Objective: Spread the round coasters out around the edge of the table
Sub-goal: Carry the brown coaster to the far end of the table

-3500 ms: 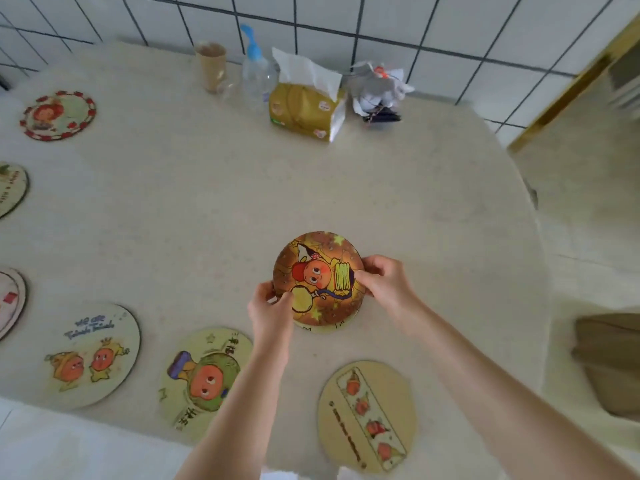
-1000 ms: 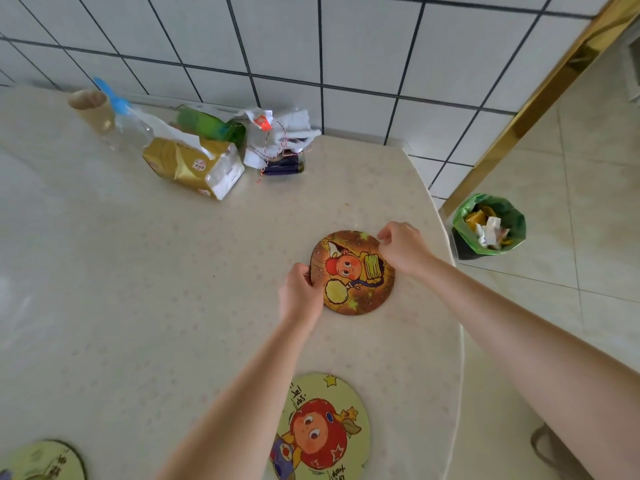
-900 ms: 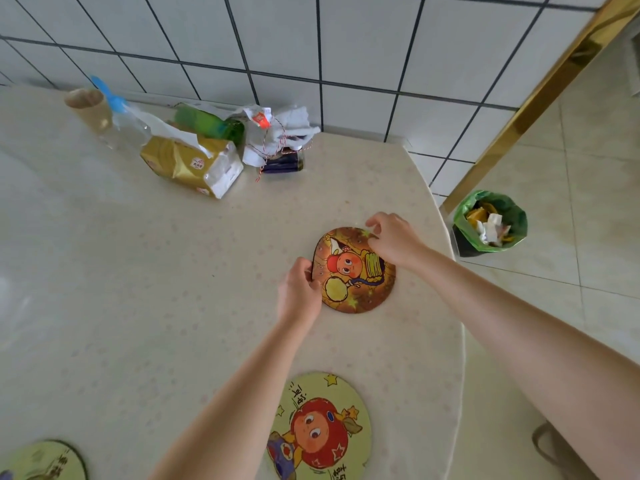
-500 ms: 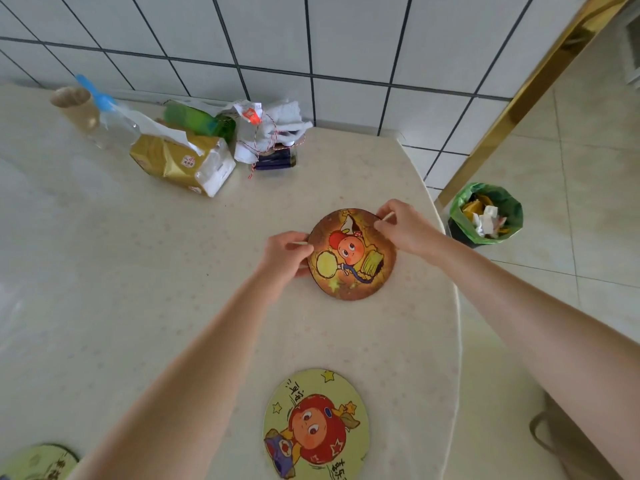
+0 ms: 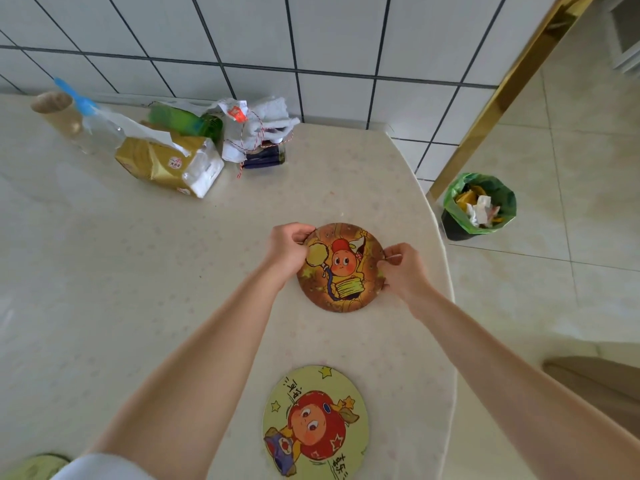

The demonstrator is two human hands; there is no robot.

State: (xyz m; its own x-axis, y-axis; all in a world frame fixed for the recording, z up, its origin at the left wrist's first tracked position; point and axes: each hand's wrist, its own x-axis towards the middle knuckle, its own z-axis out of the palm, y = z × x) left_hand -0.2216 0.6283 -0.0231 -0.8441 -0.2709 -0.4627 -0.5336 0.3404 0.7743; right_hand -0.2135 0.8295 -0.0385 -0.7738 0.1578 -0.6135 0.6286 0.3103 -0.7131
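At 10 o'clock on the pale, speckled, stone-look table point(image 5: 104, 289) stands a brown paper cup point(image 5: 57, 110), then a clear plastic bottle point(image 5: 98, 128) with a blue cap, and just beside it a soft gold-and-white tissue pack point(image 5: 169, 164) with a sheet sticking up. A green packet point(image 5: 187, 121) lies behind the pack, and at 12 o'clock sits a crumpled white bundle point(image 5: 256, 128) tied with red-and-white string over a dark box. The wall behind is white glossy tile with dark grout.

At 7 o'clock a sliver of a pale green coaster point(image 5: 33, 465) shows at the frame edge. At 6 o'clock a flat yellow-green coaster point(image 5: 315, 422), round, printed with a red cartoon figure, lies near the table's curved edge.

The left hand point(image 5: 285, 249) pinches the upper left rim of the brown coaster point(image 5: 341, 266), a thin round card with an orange cartoon character. The right hand point(image 5: 403, 268) pinches its right rim, both grips narrow and closed on the card. The brown coaster sits right of centre, near the table's right edge; whether it lies fully flat I cannot tell.

At 2 o'clock, on the glossy floor tiles, stands a bin point(image 5: 479, 206) with a green liner holding scraps.
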